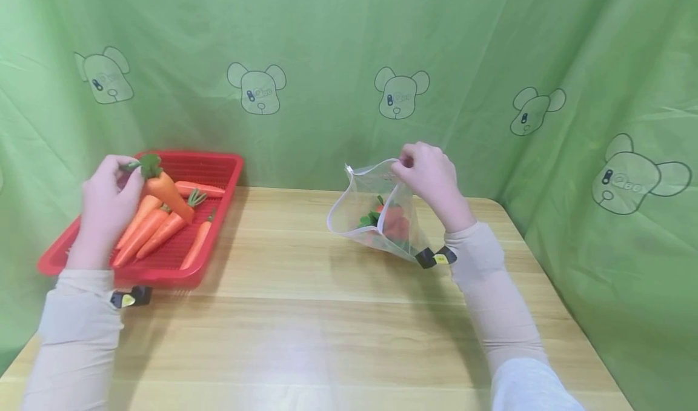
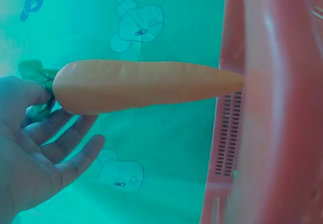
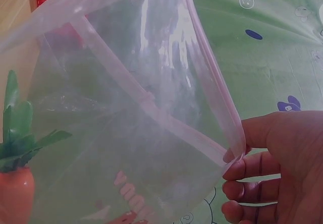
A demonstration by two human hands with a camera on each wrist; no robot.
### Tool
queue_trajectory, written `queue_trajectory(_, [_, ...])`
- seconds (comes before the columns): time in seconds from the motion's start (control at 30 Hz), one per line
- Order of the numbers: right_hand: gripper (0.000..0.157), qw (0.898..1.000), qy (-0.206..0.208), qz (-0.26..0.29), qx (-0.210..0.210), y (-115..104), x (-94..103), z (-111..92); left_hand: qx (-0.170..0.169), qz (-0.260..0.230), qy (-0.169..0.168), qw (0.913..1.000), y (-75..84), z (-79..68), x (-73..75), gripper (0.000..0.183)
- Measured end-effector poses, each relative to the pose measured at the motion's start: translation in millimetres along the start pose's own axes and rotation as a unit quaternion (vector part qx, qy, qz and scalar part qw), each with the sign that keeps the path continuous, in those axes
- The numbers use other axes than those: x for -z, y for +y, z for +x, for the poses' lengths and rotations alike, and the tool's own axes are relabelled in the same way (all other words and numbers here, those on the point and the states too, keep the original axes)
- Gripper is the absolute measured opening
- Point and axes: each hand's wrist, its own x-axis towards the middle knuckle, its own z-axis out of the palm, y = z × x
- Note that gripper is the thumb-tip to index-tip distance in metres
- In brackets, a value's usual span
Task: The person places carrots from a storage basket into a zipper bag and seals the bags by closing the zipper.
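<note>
"Hanging by its leaves (image 1: 149, 166), that carrot (image 1: 170, 197) worries me: the left hand (image 1: 106, 208) pinches only the green top, above the red basket (image 1: 158, 276), at ten o'clock from the person's seat"

"And if the leaves pull loose or slip?"

"Then I'd expect a drop onto the other carrots (image 1: 144, 235); its tip points to about five o'clock, and whether it touches them I can't tell"

"What about the clear bag (image 1: 365, 190), just past twelve o'clock?"

"The right hand (image 1: 429, 171) pinches one small stretch of rim, at the mouth's two o'clock. With no hand on the opposite side, the mouth could sag closed, or the bag tip"

"Can you make out what's inside?"

"Poorly. The right wrist view crops a leafy carrot (image 3: 16, 193) at its eight o'clock edge, and cloudy plastic blurs the rest, so I can't count them; the red marks (image 3: 132, 198) near six o'clock are unreadable too"
</note>
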Motion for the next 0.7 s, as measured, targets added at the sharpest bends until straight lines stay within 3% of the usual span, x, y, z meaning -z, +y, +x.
queue_trajectory(0.13, [0.016, 1.000, -0.002, 0.002, 0.002, 0.3, -0.8, 0.5, 0.022, -0.013, 0.029, 0.9992, 7.7, 3.2, -4.2, 0.018])
queue_trajectory(0.23, [0.016, 1.000, -0.002, 0.002, 0.003, 0.9, -1.6, 0.7, 0.031, -0.050, 0.041, 0.9974, 12.9, 5.8, -8.1, 0.005])
queue_trajectory(0.43, [0.015, 1.000, 0.003, 0.000, 0.006, 1.5, -3.3, 1.2, 0.037, -0.148, 0.040, 0.9875, 26.6, 10.2, -16.1, 0.015])
queue_trajectory(0.63, [0.016, 1.000, -0.002, -0.002, 0.005, 1.6, -4.1, 1.7, 0.029, -0.260, 0.056, 0.9636, 47.8, 11.9, -26.4, 0.017])
queue_trajectory(0.7, [0.017, 1.000, -0.003, -0.003, 0.004, 1.5, -4.3, 1.9, 0.027, -0.310, 0.054, 0.9489, 54.2, 12.2, -30.6, 0.018])
